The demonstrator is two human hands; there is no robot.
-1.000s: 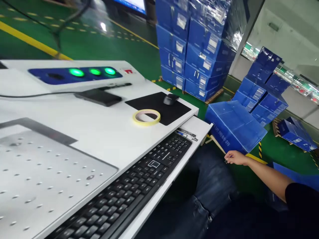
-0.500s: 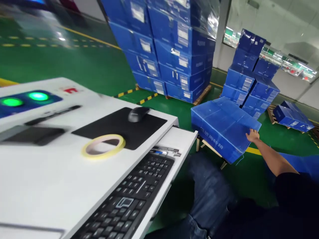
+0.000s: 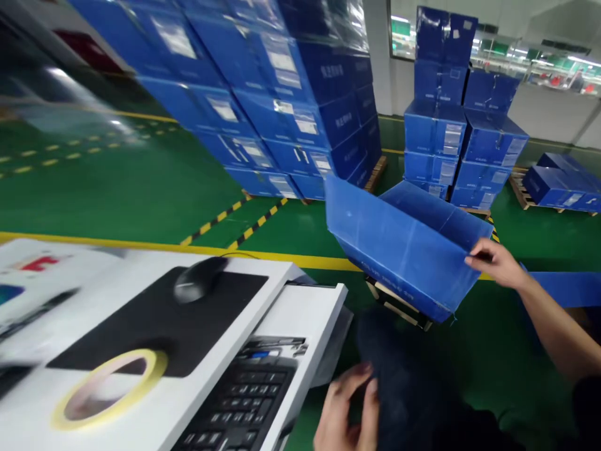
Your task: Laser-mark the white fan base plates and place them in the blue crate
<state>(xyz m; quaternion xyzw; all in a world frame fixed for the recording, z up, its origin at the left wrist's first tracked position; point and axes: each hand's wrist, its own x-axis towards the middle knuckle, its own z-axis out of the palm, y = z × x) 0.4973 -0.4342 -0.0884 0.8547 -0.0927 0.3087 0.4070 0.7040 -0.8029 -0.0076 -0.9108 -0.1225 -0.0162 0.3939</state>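
Observation:
A blue corrugated box (image 3: 404, 263) sits on a low wooden-framed stand in front of my legs. Its near flap is raised, and part of the inside shows. My right hand (image 3: 493, 262) pinches that flap at its right corner, thumb and fingers closed over the edge. Low in the view, my left hand (image 3: 347, 413) hovers beside the desk's keyboard drawer, its fingers curved and apart with nothing visible between them.
On the white desk (image 3: 220, 369) at left are a yellow tape roll (image 3: 153, 369), a mouse (image 3: 200, 279) and a mouse pad; a keyboard (image 3: 244, 401) lies in its drawer. Stacked blue boxes (image 3: 300, 119) stand on pallets behind. Another blue box (image 3: 568, 285) is at right.
The box's top was closed with my right hand lying on it; now its near flap is lifted in that hand. My left hand has come into view, and the view has swung right.

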